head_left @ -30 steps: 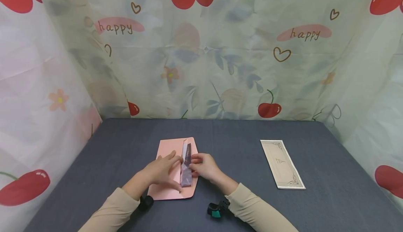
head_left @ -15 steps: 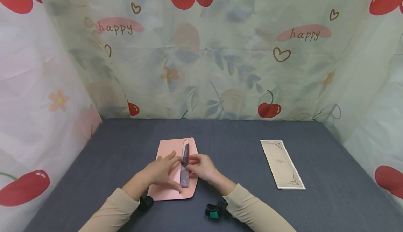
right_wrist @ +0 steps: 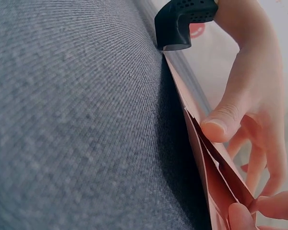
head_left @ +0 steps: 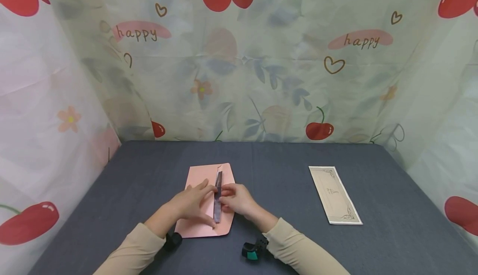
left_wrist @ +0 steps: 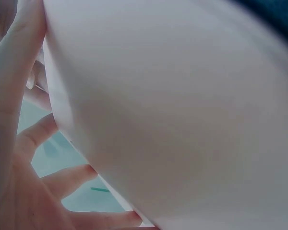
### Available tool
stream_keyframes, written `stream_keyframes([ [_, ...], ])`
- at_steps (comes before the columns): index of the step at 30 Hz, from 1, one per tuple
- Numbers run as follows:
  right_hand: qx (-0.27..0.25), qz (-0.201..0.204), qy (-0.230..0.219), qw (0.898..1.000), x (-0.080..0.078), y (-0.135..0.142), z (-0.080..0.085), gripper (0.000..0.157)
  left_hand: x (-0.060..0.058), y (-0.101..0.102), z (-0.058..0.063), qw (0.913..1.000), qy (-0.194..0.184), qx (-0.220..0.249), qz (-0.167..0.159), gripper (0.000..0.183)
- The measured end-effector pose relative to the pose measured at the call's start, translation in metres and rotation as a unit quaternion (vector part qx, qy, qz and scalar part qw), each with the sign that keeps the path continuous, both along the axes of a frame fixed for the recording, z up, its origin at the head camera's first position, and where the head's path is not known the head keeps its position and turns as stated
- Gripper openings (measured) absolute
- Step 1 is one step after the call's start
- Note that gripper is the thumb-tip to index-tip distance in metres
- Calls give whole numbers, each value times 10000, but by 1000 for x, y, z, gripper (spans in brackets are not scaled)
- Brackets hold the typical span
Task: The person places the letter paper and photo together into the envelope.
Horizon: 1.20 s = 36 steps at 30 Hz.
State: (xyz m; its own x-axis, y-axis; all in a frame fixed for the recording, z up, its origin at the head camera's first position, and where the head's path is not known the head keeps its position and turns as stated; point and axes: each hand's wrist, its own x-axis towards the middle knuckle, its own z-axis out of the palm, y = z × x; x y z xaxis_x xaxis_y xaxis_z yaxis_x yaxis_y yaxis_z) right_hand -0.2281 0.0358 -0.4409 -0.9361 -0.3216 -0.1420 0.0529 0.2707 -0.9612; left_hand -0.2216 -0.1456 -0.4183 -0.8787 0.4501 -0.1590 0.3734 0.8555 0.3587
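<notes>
A pink envelope [head_left: 203, 172] lies on the table with its mouth facing right. My left hand [head_left: 191, 202] holds it by the mouth edge, thumb near the bottom and fingers farther up. In the left wrist view the envelope's face [left_wrist: 173, 105] bows outward beside those fingertips. A purple-grey card with a printed picture [head_left: 217, 210] sits mostly inside, only a narrow strip showing. My right hand [head_left: 239, 198] pinches the card's right edge. In the right wrist view the left thumb [right_wrist: 217, 128] touches the parted mouth, close to the right fingertips [right_wrist: 278, 206].
A beige printed paper [head_left: 334, 196] with ornate corners lies on the right of the dark table [head_left: 276, 163]. Black wrist devices [head_left: 255, 250] are worn at both wrists. A patterned curtain [head_left: 261, 80] surrounds the table at the back and sides.
My right hand has moved slightly left, sliding the card deeper into the envelope; its visible strip has narrowed. The left hand and the envelope have stayed in place.
</notes>
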Motion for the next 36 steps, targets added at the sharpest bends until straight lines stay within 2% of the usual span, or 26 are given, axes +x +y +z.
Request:
stream_keyframes([
  [16,-115,58,-82,9999,4,-5,3,43,1,-1,1,10000,-28,53,-30,92],
  [36,-31,134,14,9999,-1,-9,-1,44,2,0,3,9999,-78,86,-23,92],
])
